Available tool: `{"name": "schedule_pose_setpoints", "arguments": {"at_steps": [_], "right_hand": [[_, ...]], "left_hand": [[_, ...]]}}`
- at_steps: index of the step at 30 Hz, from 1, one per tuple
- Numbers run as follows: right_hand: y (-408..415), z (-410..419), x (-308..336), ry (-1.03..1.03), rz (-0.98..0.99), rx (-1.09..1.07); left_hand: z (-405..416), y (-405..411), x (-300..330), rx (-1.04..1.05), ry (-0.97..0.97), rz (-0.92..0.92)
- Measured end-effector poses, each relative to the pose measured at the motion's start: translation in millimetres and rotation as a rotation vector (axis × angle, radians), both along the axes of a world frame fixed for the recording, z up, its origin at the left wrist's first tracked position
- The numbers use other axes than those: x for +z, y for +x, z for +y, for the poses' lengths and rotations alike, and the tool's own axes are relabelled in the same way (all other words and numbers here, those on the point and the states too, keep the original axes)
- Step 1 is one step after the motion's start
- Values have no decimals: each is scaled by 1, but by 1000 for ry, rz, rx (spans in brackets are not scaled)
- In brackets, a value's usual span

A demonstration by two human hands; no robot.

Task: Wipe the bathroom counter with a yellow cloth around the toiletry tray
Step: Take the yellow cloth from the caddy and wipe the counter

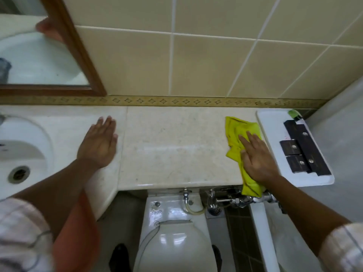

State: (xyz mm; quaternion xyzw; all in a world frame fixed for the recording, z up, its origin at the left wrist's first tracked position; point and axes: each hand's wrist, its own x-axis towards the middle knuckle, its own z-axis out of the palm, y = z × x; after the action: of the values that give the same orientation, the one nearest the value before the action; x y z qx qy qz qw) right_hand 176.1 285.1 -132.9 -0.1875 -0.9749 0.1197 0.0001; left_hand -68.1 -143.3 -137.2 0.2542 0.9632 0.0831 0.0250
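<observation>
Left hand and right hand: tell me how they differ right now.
The left hand lies flat on the bare counter beside the sink, with nothing under it; the right hand presses the yellow cloth down. The left hand is far from the toiletry tray; the right hand is right beside it. Both are open, palm down, fingers pointing toward the wall.

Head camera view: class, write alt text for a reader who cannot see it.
A person's right hand presses a yellow cloth flat on a pale bathroom counter, beside a white tray of dark boxes. The left hand rests flat near the sink.
</observation>
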Motion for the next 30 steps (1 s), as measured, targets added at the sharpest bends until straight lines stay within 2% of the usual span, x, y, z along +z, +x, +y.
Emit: {"name": "schedule_pose_setpoints", "arguments": {"at_steps": [4, 10, 13, 18, 24, 30], "right_hand": [[-10, -54, -1, 27, -57, -86], [-78, -241, -10, 6, -46, 198], [-94, -290, -10, -20, -9, 252], [-84, -237, -9, -37, 4, 268], [-47, -86, -6, 3, -28, -118], [-74, -1, 1, 42, -39, -238]], "left_hand": [[1, 1, 1, 2, -15, -6], [-3, 0, -1, -2, -18, -22], [-3, -1, -1, -6, 1, -4], [-5, 1, -2, -6, -2, -8], [-5, 1, -2, -10, 1, -31], [-2, -2, -3, -7, 56, -24]]}}
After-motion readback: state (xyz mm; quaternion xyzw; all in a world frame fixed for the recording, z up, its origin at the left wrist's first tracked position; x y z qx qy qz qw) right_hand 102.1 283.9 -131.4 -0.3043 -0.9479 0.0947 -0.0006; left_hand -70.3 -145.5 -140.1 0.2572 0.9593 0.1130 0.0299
